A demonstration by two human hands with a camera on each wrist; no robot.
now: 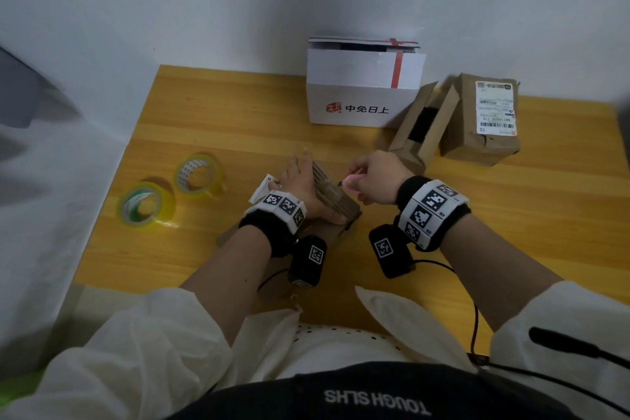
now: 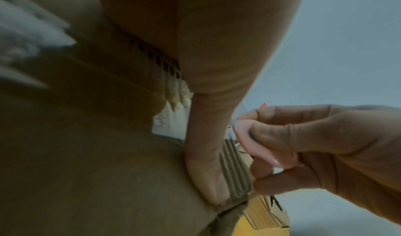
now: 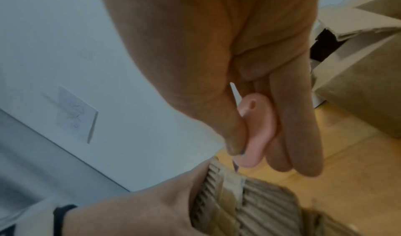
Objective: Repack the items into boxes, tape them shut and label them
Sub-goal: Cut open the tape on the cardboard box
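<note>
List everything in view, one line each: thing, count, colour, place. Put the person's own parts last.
tape rolls: 2, clear yellowish, one with a green core, left part of the table
white box: 1, white with a red stripe, far edge against the wall
open cardboard box: 1, brown, right of the white box
labelled parcel: 1, brown with a white label, far right
cardboard box: 1, brown, corrugated, centre, under the left hand
cutter: 1, pink, in the right hand
table: 1, yellow wood
left hand: 1, pressing on the cardboard box
right hand: 1, pinching the cutter
</note>
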